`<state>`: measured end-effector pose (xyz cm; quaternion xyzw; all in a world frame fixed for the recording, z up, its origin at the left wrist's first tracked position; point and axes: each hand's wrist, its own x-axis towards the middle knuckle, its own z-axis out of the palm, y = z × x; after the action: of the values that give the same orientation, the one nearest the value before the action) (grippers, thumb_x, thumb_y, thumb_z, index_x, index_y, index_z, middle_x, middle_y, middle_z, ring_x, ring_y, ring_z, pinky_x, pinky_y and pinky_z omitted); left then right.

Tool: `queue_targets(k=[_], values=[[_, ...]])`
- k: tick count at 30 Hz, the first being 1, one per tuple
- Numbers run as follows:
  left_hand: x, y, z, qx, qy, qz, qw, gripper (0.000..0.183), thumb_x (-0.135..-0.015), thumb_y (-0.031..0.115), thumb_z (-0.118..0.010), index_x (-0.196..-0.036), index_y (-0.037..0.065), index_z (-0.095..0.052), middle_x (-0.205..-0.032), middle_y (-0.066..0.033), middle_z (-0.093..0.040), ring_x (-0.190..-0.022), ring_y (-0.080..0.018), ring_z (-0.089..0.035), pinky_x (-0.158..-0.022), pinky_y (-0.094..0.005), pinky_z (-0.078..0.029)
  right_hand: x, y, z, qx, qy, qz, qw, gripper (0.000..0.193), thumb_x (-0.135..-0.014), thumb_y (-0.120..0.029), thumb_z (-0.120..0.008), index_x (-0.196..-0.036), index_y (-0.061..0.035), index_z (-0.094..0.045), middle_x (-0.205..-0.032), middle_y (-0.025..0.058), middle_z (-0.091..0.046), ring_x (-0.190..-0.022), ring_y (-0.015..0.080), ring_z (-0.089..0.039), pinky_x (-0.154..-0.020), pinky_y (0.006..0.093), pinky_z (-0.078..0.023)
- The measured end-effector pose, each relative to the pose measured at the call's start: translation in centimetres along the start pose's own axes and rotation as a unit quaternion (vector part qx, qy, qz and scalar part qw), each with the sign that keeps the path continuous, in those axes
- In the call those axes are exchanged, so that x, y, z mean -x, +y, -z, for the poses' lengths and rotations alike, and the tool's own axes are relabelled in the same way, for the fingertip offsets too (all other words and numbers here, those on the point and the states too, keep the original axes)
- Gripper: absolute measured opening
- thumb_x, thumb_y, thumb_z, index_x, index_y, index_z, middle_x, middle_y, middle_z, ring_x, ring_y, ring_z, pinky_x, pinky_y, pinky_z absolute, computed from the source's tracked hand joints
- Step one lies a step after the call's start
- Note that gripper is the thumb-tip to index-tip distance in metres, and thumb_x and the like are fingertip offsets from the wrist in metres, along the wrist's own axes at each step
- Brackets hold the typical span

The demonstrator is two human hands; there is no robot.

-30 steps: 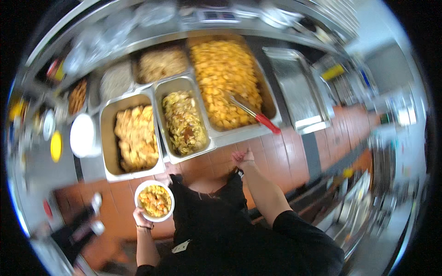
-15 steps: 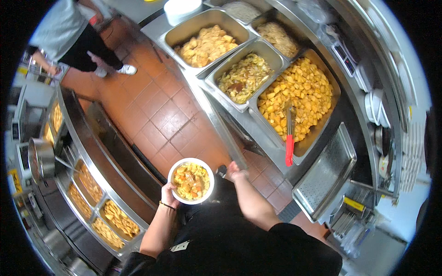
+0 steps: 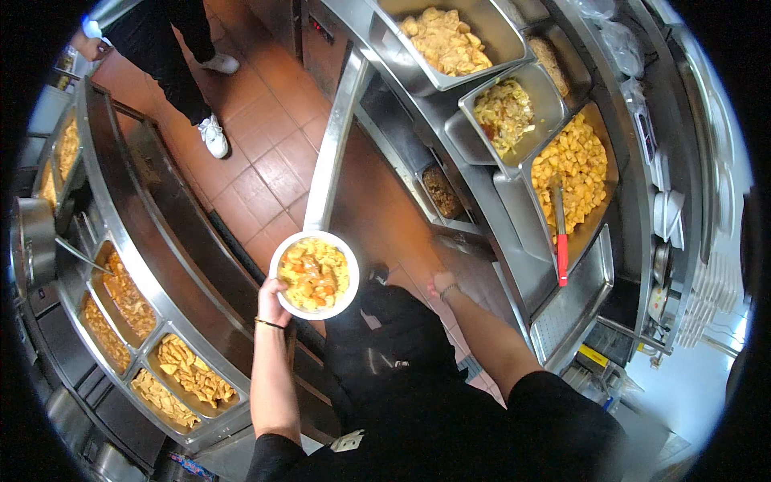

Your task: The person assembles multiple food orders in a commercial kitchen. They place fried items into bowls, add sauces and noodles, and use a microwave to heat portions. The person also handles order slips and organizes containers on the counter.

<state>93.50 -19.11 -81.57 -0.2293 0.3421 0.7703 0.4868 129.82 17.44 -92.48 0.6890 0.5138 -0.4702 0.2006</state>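
My left hand (image 3: 274, 304) grips the rim of a white round bowl (image 3: 351, 283), its thumb over the edge. Yellow rice and chunks in orange-brown sauce (image 3: 313, 271) fill the bowl. My right hand (image 3: 442, 283), with a bracelet at the wrist, is low beside the right counter; its fingers are smeared and I cannot tell if they are closed. A metal cabinet door (image 3: 331, 153) stands swung out beyond the bowl. Inside the cabinet, under the counter, sits a pan of dark brown food (image 3: 440, 193).
Metal pans of pale chunks (image 3: 447, 40), cabbage (image 3: 504, 116) and diced potatoes (image 3: 572, 169) with red-handled tongs (image 3: 560, 241) line the right counter. On the left, a serving counter (image 3: 152, 281) holds several food pans. Another person (image 3: 161, 60) stands on the tiled floor ahead.
The cabinet door has swung out to the left, showing the inside. My right hand has left its edge and moved right. The bowl has risen slightly and shifted left.
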Motion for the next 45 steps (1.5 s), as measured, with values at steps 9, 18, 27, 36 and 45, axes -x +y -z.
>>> queue_targets(k=[9,18,27,36,45], values=[[3.5,6.3,-1.4,-0.179,0.145,-0.152,0.961,0.068,-0.073,0.012,-0.056,-0.138,-0.008,-0.047,-0.129,-0.0163,-0.059,-0.116,-0.0253,-0.060,-0.101,-0.0373,-0.048,-4.4,-10.3,-4.0,-0.133,-0.097,0.089,0.982,0.021,-0.092,-0.024,-0.062,-0.099,-0.0054,-0.068,-0.077,0.0090,-0.067,-0.065,0.0238,-0.065,-0.054,0.0378,-0.053],[-17.2,-5.9,-3.6,-0.098,0.057,-0.053,0.992,0.068,-0.072,0.010,-0.058,-0.138,-0.005,-0.047,-0.126,-0.0159,-0.059,-0.113,-0.0266,-0.059,-0.098,-0.0382,-0.050,-21.9,-15.9,-0.8,-0.611,0.111,-0.081,0.779,0.036,-0.101,-0.035,-0.043,-0.104,-0.0032,-0.061,-0.095,0.0152,-0.066,-0.070,0.0275,-0.064,-0.061,0.0387,-0.057],[-48.2,-14.8,-3.7,-0.095,-0.062,-0.031,0.993,0.062,-0.071,0.002,-0.046,-0.133,-0.004,-0.049,-0.127,-0.0173,-0.057,-0.120,-0.0291,-0.058,-0.104,-0.0423,-0.048,-33.5,-17.1,0.0,-0.804,0.187,0.000,0.565,0.016,-0.095,-0.027,-0.048,-0.096,-0.0135,-0.058,-0.083,0.0081,-0.062,-0.062,0.0234,-0.062,-0.054,0.0325,-0.056],[-54.1,-13.1,-6.6,-0.046,-0.117,-0.047,0.991,0.073,-0.070,0.012,-0.052,-0.141,-0.004,-0.042,-0.137,-0.0170,-0.053,-0.130,-0.0333,-0.052,-0.111,-0.0472,-0.042,-27.2,-21.1,-9.5,-0.836,0.185,0.021,0.517,0.020,-0.089,-0.016,-0.060,-0.106,-0.0093,-0.053,-0.089,0.0124,-0.062,-0.071,0.0240,-0.062,-0.069,0.0364,-0.059],[-56.6,-10.7,-5.1,-0.053,-0.120,-0.093,0.987,0.076,-0.067,0.011,-0.051,-0.142,-0.002,-0.042,-0.139,-0.0182,-0.052,-0.130,-0.0346,-0.052,-0.109,-0.0479,-0.046,-24.1,-20.6,-14.5,-0.817,0.143,-0.034,0.558,0.013,-0.086,-0.013,-0.062,-0.098,-0.0081,-0.058,-0.085,0.0055,-0.062,-0.072,0.0207,-0.061,-0.075,0.0384,-0.057]])
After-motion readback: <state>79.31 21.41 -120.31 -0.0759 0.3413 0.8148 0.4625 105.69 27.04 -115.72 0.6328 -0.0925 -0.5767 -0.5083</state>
